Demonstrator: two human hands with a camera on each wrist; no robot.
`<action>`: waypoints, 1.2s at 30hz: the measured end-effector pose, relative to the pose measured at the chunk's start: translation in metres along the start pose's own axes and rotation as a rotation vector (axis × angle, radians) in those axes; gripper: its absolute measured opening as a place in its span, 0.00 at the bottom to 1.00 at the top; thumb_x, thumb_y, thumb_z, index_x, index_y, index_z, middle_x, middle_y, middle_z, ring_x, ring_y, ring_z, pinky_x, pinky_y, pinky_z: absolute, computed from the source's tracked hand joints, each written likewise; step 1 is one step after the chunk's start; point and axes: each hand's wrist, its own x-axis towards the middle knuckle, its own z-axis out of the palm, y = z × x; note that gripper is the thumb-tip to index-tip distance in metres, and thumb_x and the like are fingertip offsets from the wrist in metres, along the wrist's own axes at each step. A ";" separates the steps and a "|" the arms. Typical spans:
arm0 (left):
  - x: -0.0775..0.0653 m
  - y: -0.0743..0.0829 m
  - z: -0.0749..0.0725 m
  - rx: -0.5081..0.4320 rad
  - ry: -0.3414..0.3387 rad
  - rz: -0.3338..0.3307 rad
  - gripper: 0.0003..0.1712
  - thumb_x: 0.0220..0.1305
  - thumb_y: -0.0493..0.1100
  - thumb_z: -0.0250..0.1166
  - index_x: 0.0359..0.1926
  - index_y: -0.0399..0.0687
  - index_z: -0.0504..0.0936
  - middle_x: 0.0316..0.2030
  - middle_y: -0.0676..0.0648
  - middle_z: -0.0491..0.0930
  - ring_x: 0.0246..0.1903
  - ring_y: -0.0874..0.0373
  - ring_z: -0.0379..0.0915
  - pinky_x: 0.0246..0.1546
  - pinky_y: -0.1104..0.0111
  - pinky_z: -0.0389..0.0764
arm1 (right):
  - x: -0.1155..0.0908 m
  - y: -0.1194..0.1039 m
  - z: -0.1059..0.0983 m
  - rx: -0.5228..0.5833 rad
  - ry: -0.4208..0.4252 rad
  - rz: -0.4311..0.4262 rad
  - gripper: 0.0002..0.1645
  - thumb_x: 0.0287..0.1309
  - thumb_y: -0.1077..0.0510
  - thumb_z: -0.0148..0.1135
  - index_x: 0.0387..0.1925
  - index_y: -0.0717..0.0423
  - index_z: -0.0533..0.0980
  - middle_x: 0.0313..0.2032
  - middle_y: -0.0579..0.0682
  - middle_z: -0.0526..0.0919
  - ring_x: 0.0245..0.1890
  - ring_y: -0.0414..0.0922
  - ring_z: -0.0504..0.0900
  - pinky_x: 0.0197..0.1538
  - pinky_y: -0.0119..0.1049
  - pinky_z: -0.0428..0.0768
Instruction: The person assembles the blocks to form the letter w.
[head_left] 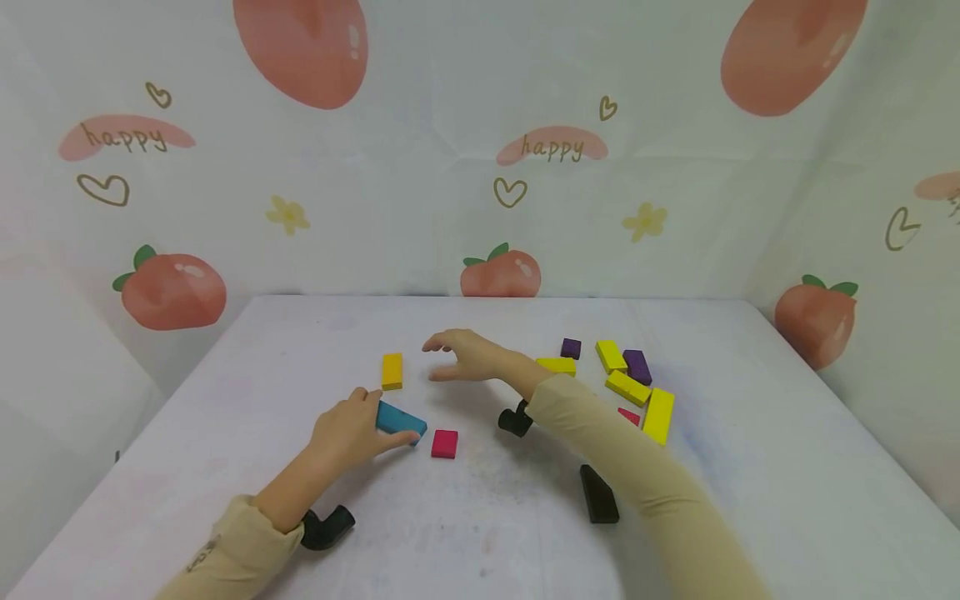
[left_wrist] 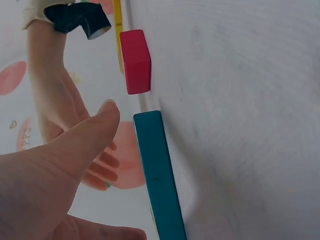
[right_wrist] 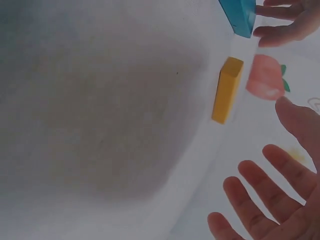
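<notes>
A blue rectangular block (head_left: 402, 422) lies on the table by my left hand (head_left: 347, 429). That hand's thumb and fingers are spread about the block; in the left wrist view the thumb (left_wrist: 100, 122) stands apart from the block's near end. My right hand (head_left: 468, 356) is held above the table with its fingers spread, holding nothing. Nearest to it, on its left, is an orange-yellow block (head_left: 392, 372), which also shows in the right wrist view (right_wrist: 228, 90). A small red block (head_left: 444, 444) sits just right of the blue one.
On the right lie several yellow blocks (head_left: 659, 416), two purple blocks (head_left: 637, 367) and a pink-red block (head_left: 629, 416) partly behind the right sleeve. A dark wedge-shaped block (head_left: 599, 496) is beside the right forearm. A patterned cloth (head_left: 420, 233) hangs behind the table.
</notes>
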 end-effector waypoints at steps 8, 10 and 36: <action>0.001 0.001 0.006 0.041 0.021 0.001 0.52 0.44 0.70 0.66 0.54 0.27 0.71 0.44 0.33 0.75 0.33 0.47 0.75 0.32 0.56 0.84 | 0.024 -0.005 0.009 0.012 -0.022 0.026 0.30 0.57 0.52 0.63 0.59 0.57 0.69 0.58 0.53 0.75 0.58 0.50 0.74 0.61 0.40 0.75; 0.001 0.001 0.007 0.054 0.019 -0.002 0.53 0.44 0.70 0.66 0.54 0.27 0.71 0.44 0.33 0.75 0.33 0.47 0.75 0.32 0.56 0.85 | 0.029 -0.006 0.012 0.021 -0.026 0.034 0.30 0.56 0.52 0.64 0.59 0.57 0.69 0.58 0.53 0.75 0.57 0.49 0.74 0.61 0.39 0.75; 0.006 0.002 0.006 0.055 0.000 0.025 0.49 0.44 0.68 0.68 0.52 0.28 0.73 0.41 0.35 0.74 0.31 0.49 0.73 0.30 0.59 0.83 | 0.056 -0.029 0.031 -0.035 -0.073 0.194 0.34 0.52 0.54 0.68 0.60 0.50 0.68 0.64 0.48 0.69 0.64 0.45 0.65 0.70 0.38 0.64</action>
